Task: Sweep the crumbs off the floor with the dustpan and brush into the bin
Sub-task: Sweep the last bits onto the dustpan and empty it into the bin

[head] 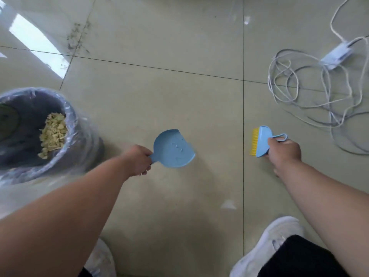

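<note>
My left hand [137, 160] grips the handle of a small light-blue dustpan [174, 149], held low over the tiled floor with its open edge pointing right; its pan looks empty. My right hand [283, 151] holds a light-blue brush [262, 140] with yellow bristles facing left, about a tile seam away from the dustpan. At the left stands a bin [79, 124] lined with a clear plastic bag, and a heap of pale yellow crumbs [54, 132] lies inside it.
A tangle of white cables [311, 92] with a white adapter box [337, 55] lies on the floor at the right. Dark specks of dirt [77, 37] mark a tile seam at the upper left. My white shoes [265, 248] stand at the bottom.
</note>
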`<control>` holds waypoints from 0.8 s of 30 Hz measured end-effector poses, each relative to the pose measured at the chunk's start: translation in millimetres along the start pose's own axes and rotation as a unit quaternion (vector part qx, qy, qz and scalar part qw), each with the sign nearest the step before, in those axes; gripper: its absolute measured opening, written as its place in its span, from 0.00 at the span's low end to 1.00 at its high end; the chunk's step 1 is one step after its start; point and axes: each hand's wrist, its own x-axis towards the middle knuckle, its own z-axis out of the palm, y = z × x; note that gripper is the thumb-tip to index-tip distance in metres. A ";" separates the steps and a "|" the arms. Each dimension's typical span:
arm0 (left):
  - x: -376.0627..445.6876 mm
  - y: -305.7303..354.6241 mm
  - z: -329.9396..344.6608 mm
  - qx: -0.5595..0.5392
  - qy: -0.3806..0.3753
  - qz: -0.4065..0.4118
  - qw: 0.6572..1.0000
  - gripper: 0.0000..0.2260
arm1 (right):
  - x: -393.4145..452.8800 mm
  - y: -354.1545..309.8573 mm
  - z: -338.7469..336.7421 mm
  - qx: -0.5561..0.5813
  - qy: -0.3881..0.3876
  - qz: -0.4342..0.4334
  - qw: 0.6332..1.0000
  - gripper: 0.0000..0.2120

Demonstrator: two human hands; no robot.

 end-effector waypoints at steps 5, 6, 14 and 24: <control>13.6 -31.2 35.5 -0.017 0.006 -0.023 1.000 0.11 | 18.9 23.1 -6.5 -0.169 0.051 -0.080 0.981 0.14; 17.5 -34.0 36.3 -0.024 0.013 -0.026 0.999 0.11 | 20.3 24.3 -1.9 -0.178 0.047 -0.085 0.979 0.15; 35.4 -42.3 32.9 -0.025 0.040 -0.019 0.999 0.09 | -6.6 15.5 54.9 -0.232 -0.045 -0.155 0.959 0.10; 37.6 -44.8 39.9 -0.004 0.024 -0.038 0.999 0.11 | -69.5 6.1 128.2 -0.227 -0.149 -0.263 0.926 0.10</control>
